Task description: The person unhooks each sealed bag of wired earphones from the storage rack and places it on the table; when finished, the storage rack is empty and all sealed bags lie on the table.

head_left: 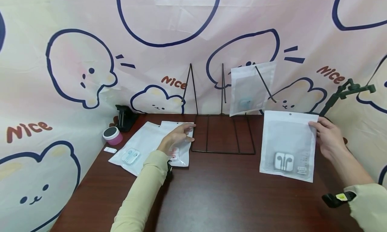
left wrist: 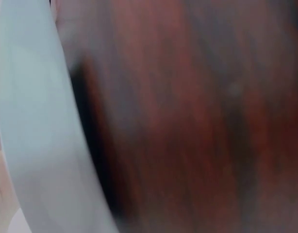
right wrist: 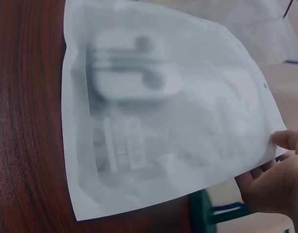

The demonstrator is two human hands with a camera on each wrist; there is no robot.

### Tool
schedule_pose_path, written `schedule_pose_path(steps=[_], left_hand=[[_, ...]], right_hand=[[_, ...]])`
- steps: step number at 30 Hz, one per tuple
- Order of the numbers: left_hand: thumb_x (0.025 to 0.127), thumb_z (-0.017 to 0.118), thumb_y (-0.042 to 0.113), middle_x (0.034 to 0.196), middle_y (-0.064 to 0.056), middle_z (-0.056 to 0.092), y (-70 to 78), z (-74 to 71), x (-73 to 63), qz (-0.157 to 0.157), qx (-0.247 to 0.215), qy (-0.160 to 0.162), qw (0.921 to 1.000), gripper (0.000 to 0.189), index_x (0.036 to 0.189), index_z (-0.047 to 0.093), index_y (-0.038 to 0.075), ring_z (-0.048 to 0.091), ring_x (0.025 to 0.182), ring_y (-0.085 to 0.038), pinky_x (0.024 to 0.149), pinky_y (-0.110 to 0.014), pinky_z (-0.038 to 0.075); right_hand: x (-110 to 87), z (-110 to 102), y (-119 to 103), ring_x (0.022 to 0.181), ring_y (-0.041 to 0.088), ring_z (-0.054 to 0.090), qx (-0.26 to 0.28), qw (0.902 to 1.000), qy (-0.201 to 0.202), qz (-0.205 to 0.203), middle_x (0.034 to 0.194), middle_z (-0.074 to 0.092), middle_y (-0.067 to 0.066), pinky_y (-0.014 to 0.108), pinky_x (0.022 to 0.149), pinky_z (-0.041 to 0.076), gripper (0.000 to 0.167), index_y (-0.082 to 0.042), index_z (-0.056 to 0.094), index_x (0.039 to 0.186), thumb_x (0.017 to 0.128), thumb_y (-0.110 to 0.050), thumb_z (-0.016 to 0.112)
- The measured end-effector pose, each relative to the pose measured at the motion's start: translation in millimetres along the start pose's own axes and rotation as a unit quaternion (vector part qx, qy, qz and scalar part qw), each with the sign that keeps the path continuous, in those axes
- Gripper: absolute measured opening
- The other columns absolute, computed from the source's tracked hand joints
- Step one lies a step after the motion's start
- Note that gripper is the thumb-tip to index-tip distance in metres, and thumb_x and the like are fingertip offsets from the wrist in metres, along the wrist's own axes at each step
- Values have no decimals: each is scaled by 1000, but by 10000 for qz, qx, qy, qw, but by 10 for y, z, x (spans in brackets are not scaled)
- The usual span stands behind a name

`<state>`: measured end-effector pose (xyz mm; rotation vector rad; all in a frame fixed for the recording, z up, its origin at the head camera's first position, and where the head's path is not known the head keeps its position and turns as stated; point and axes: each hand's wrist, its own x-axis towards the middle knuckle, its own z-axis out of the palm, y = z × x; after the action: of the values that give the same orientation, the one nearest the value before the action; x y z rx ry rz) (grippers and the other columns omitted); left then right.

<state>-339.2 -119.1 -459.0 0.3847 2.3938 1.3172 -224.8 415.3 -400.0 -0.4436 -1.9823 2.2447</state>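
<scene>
My right hand grips a white pouch by its upper right edge and holds it up over the table's right side. White earphones in a case show through its front. The thumb lies on the near face in the right wrist view, where the pouch hangs tilted. My left hand reaches over a smaller white pouch, fingers extended, fingertips right at the left side of the black wire rack. A blurred white strip of pouch fills the left wrist view's edge.
Another pouch hangs on the rack's right hook. A larger pouch lies at left, by a pink jar, a small white card and a black stand. A green clamp arm rises at the right.
</scene>
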Motion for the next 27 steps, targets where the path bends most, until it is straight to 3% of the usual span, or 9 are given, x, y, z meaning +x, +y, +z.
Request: schedule_pose_path(steps=[3,5,9,11,14,19,22,24,27], left_hand=[[93,73,3,161,-12,41,5,-7,-12,-21,54,53,10000,70,157,46,14,37,150,-34,125,-49,28],[93,73,3,161,-13,41,5,-8,-21,-54,3,52,10000,71,157,45,15,36,151,-34,125,-49,28],[94,72,3,161,-13,40,8,-2,-25,-93,-67,18,9999,71,158,44,15,35,151,-33,125,-49,28],[94,73,3,162,-12,40,9,0,-18,-77,-51,1,10000,72,158,44,16,35,152,-33,125,-49,28],[94,73,5,161,-13,40,7,1,3,-17,39,-28,10000,72,159,44,15,35,151,-32,125,-48,29],[93,74,5,161,-13,42,2,-6,20,-19,70,-35,10000,73,159,43,15,36,151,-32,124,-48,30],[93,75,6,161,-13,41,4,-8,17,-22,62,-26,10000,73,159,43,16,36,151,-32,124,-48,31],[94,74,6,161,-13,41,7,-7,16,-19,53,-32,10000,73,159,43,16,36,151,-33,124,-49,31],[94,74,6,162,-13,40,10,-2,11,-18,51,-43,10000,73,159,42,15,36,151,-33,124,-49,31]], right_hand=[[124,-2,115,97,9,54,-462,9986,52,254,116,52,-14,17,69,53,54,-25,53,148,99,-40,70],[199,2,184,99,9,53,-737,9964,77,406,125,51,-9,16,70,53,63,-26,46,156,100,-43,67],[321,14,300,106,11,51,-1293,9893,131,661,161,34,10,13,72,51,76,-21,27,166,103,-46,61],[372,20,352,112,13,49,-1548,9850,177,744,170,20,14,13,73,49,77,-19,23,167,105,-46,58],[432,29,426,116,16,46,-1940,9779,174,766,172,13,18,14,74,48,76,-15,20,167,106,-45,54],[498,54,517,114,19,51,-2527,9657,-33,604,168,20,26,18,76,50,81,-8,14,167,107,-44,54],[497,77,529,129,33,47,-2673,9619,-188,552,169,14,28,36,100,52,83,-6,9,167,107,-43,53],[489,93,521,144,43,34,-2645,9623,-267,570,171,4,28,53,116,41,82,-6,7,167,107,-42,52],[471,116,506,154,51,13,-2567,9644,-319,553,171,-8,26,67,122,19,81,-5,7,166,108,-39,52]])
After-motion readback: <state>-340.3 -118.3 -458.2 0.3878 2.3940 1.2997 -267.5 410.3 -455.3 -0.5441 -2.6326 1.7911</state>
